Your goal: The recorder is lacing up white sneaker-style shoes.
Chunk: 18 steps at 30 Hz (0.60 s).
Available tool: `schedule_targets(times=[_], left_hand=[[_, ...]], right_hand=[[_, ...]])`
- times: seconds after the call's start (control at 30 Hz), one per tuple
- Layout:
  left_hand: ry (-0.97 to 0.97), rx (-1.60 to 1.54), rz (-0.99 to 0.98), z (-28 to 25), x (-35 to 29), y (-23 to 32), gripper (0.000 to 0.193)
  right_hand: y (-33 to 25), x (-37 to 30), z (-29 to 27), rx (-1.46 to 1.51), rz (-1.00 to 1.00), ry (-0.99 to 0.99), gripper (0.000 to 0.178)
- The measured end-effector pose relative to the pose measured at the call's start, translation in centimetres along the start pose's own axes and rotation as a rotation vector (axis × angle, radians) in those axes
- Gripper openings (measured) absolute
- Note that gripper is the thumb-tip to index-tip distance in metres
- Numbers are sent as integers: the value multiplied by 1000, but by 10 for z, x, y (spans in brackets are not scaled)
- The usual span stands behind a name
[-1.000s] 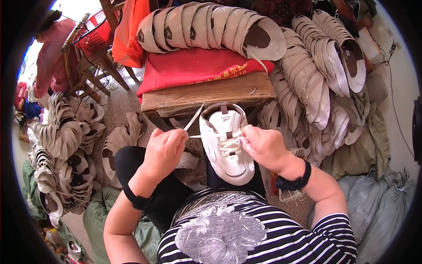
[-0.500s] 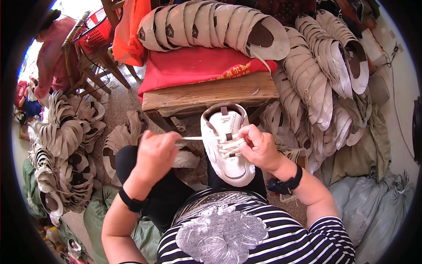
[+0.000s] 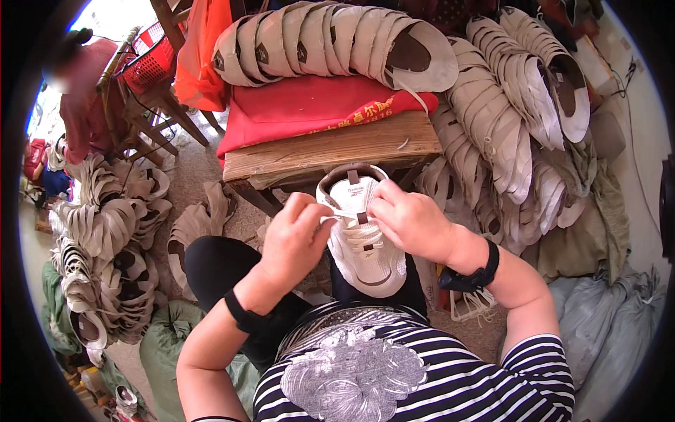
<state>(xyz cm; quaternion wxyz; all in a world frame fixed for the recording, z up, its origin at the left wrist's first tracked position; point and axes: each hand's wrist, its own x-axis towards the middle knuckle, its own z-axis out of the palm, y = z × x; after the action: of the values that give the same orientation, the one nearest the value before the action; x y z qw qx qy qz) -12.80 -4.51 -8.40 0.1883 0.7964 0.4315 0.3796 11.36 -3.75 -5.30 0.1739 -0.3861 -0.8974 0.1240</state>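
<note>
A white shoe upper [image 3: 373, 266] with a brown collar lining stands toe toward me between my knees, in front of the wooden bench. Pale laces [image 3: 365, 241] cross over its front below the tongue [image 3: 354, 194]. My left hand [image 3: 299, 233] is closed at the upper's left side, pinching a white shoelace [image 3: 341, 213] that runs to the top eyelets. On the opposite side, my right hand [image 3: 413, 218] has its fingers bent and pressed onto the eyelet edge of the upper. Whether it also holds lace is hidden by the fingers.
A wooden bench [image 3: 330, 151] bears a red cloth [image 3: 281, 116] and a row of nested beige uppers [image 3: 316, 43]. More stacked uppers [image 3: 492, 130] lie at right, others [image 3: 105, 225] at left. Grey sacks [image 3: 598, 330] stand lower right. A person [image 3: 95, 105] sits beyond, at upper left.
My left hand has moved right, up to the upper, and the lace it held stretched out now spans a short gap. The right hand has shifted slightly up to the top eyelets.
</note>
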Motion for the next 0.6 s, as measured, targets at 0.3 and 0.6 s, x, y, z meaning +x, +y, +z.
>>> schedule_targets(times=[0.3,0.6], left_hand=[[-30,356,236,38,-6,8,17],[-178,-398,-214,31,0,3,17]], right_hand=[[-1,1,-6,-18,3,-55,30],[-1,-2,8,6,-143,39,17]])
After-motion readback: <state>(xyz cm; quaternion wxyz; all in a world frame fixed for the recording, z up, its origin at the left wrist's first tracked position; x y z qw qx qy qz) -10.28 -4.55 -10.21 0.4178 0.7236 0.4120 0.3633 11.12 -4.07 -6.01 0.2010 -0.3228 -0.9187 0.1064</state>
